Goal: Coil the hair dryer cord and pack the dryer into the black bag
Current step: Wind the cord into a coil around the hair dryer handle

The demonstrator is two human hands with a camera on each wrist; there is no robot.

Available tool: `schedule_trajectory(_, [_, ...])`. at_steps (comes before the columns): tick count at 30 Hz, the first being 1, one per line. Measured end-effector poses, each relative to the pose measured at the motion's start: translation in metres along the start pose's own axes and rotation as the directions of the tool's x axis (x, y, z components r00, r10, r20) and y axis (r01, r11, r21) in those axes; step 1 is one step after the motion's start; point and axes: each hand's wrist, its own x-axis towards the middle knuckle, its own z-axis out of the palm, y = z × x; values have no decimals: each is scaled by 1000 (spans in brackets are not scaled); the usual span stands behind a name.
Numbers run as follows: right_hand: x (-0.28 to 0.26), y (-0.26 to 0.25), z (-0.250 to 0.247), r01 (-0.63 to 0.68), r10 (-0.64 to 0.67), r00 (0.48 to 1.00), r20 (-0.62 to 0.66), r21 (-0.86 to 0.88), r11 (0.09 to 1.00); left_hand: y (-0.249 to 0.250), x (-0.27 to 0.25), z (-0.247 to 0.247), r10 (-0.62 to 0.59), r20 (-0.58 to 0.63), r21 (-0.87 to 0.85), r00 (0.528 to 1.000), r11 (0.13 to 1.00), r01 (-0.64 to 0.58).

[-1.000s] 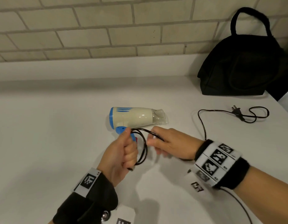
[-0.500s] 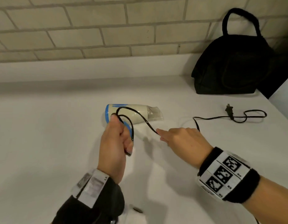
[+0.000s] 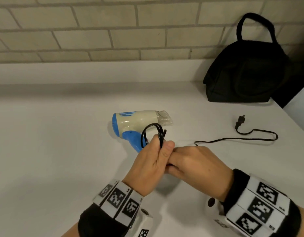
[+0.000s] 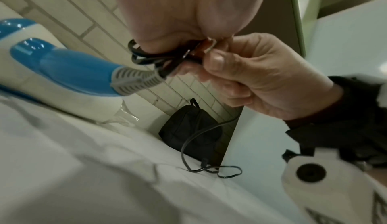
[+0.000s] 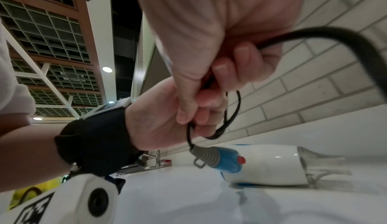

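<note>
The cream and blue hair dryer [image 3: 137, 122] lies on its side on the white counter [image 3: 54, 151]. Just in front of its handle, my left hand [image 3: 153, 163] grips a small bundle of black cord loops [image 3: 153, 132]. Pressed against the left hand, my right hand [image 3: 195, 165] pinches the cord beside it, as the left wrist view shows [image 4: 261, 78]. The loose cord [image 3: 233, 139] trails right along the counter to the plug [image 3: 240, 121]. At the back right, the black bag [image 3: 247, 72] stands upright against the wall.
A tiled wall [image 3: 96, 31] with a low white ledge runs along the back of the counter. The counter's right edge [image 3: 298, 103] lies just past the bag and plug. A metal tap [image 5: 155, 159] shows far left in the right wrist view.
My right hand has come back from the right to meet the left hand, bringing more cord with it. The left hand has dropped from over the dryer toward me. Less cord lies loose.
</note>
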Motion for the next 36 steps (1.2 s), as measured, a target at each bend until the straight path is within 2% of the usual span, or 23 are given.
schedule_trajectory(3, [-6,10,-7,8,-14,993,-119,-44,999,-7,-2,-4,48,64,117,997,992,-56])
schedule_trajectory(5, [-8,16,-15,-74,70,993,-95,-37,997,-10,-5,-6,12,111,148,994,989,-29])
schedule_trajectory(7, [-11,23,-20,-121,121,993,-3,1,993,-11,-6,-7,-61,140,157,988,987,39])
schedule_trajectory(9, [-9,28,-19,-83,83,996,28,7,997,-11,-7,-6,-115,203,136,972,987,89])
schedule_trajectory(12, [0,32,-9,7,-7,1000,13,29,1000,-8,-8,-4,-111,317,66,942,993,95])
schedule_trajectory(14, [6,36,2,42,-40,999,-17,162,986,-4,-7,-5,-92,351,-8,932,995,101])
schedule_trajectory(16, [11,39,12,36,-14,998,-58,393,919,-4,-5,-9,-91,336,-69,938,990,121])
schedule_trajectory(18, [15,41,19,-17,78,993,-86,558,830,-7,-4,-11,-127,246,-94,961,984,154])
schedule_trajectory(21, [17,46,26,-61,168,982,-89,690,722,-12,-5,-11,-155,116,-121,981,978,169])
schedule_trajectory(24, [15,44,28,-79,181,982,-43,787,612,-17,-6,-11,-131,83,-66,988,988,137])
schedule_trajectory(28, [14,39,28,-84,153,988,-11,796,600,-16,-6,-11,-184,-4,-6,983,983,184])
schedule_trajectory(31, [14,37,29,-82,128,992,2,778,623,-14,-6,-10,-291,-37,-39,956,956,290])
schedule_trajectory(33, [14,36,28,-83,122,992,10,790,607,-13,-5,-11,-387,14,-163,922,909,384])
schedule_trajectory(36, [18,33,25,-81,138,990,6,831,550,-10,0,-14,-440,117,-401,890,799,448])
